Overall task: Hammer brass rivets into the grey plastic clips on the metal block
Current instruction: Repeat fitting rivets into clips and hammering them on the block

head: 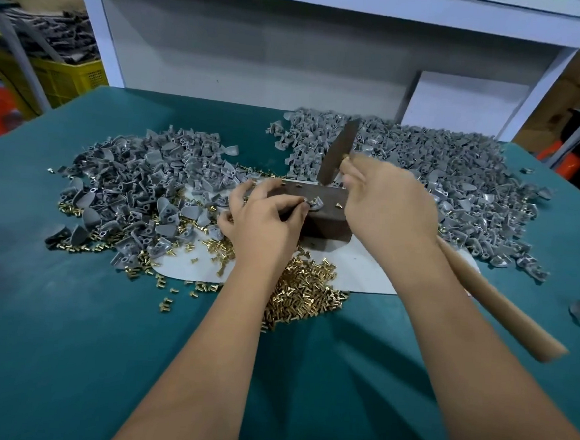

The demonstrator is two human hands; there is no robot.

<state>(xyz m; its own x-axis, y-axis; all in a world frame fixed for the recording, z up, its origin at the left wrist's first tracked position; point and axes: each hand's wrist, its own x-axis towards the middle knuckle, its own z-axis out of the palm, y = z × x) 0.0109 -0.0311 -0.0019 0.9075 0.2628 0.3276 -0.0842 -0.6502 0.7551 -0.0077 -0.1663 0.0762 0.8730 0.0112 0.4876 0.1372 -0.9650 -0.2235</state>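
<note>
A dark metal block [326, 219] stands on a white sheet [364, 273] in the middle of the green table. On its top lies a grey plastic clip [315, 203] with a brass rivet in it. My left hand [264, 218] pinches that clip at the block's left edge. My right hand [389, 206] grips a hammer near its head. The dark hammer head [338, 151] is raised and blurred above the block's far side. Its wooden handle [502, 303] runs back to the right. Loose brass rivets [304, 293] lie heaped in front of the block.
A pile of grey clips [139, 188] lies left of the block and a larger pile of clips [439, 175] spreads behind and right. A white shelf frame [294, 41] stands at the table's back. A yellow crate [65, 77] sits beyond the far left edge.
</note>
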